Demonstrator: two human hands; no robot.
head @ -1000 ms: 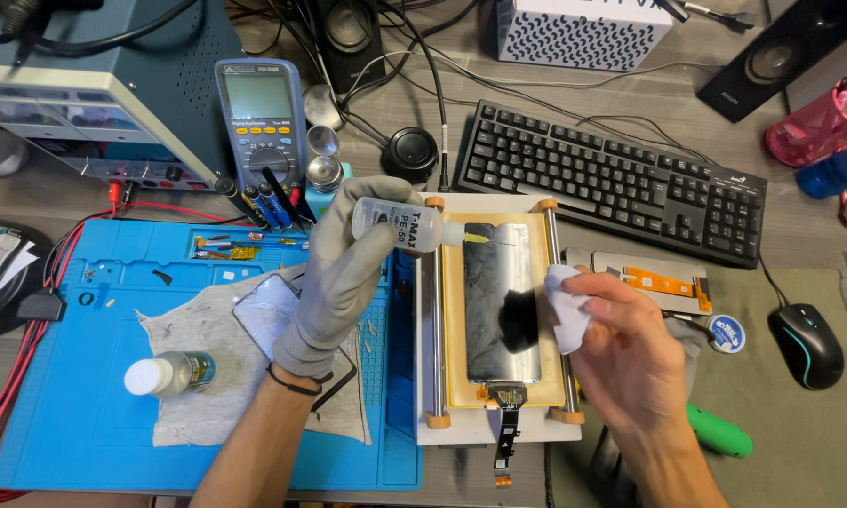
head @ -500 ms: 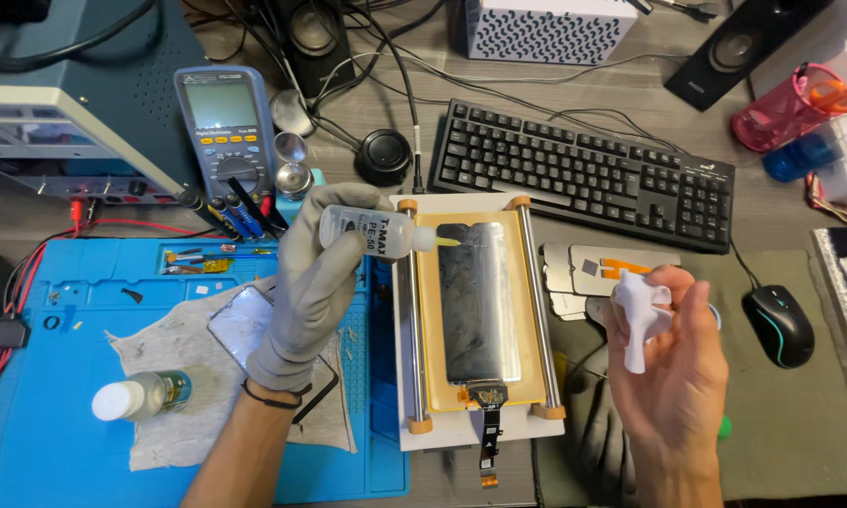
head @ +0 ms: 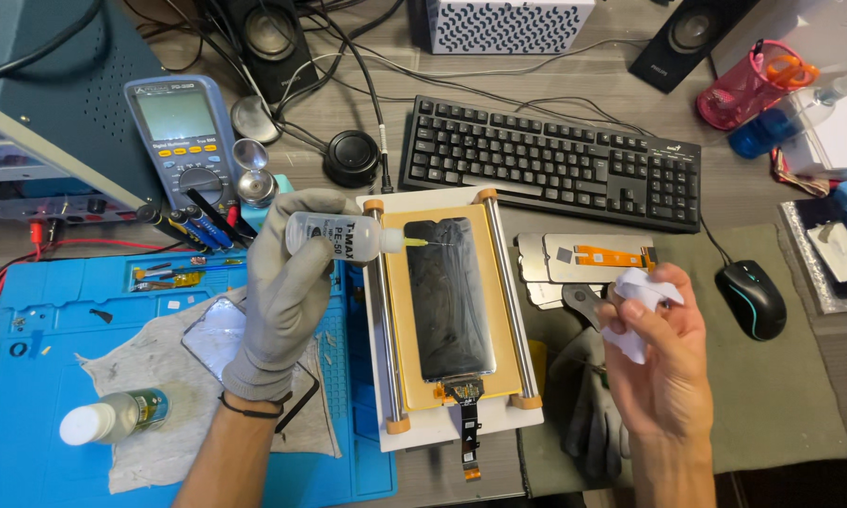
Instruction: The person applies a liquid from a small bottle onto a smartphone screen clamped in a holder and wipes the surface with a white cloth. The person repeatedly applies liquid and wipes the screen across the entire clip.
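Left hand (head: pixel 287 292), in a grey knit glove, has its grip closed round a small translucent white squeeze bottle (head: pixel 334 235) with a fine needle nozzle. The bottle lies nearly level, nozzle pointing right, its tip over the top left corner of the dark glossy phone screen panel (head: pixel 449 296); contact between tip and glass cannot be determined.

The panel lies flat on the orange pad of a white clamping fixture (head: pixel 391 376) with two metal rails alongside it, in the middle of the worktop. The panel's flex cable hangs off the near edge of the fixture.

Right hand (head: pixel 659 353), bare, is raised to the right of the fixture, well apart from the panel. Its grip is closed, thumb and fingers pinching a crumpled white wipe (head: pixel 642 293).

A blue silicone work mat (head: pixel 38 395) lies left of the fixture, carrying a grey cloth (head: pixel 160 419) and a small white-capped bottle (head: pixel 113 417) on its side. A black keyboard (head: pixel 555 160) sits behind the fixture, and a black mouse (head: pixel 751 299) lies to the right.
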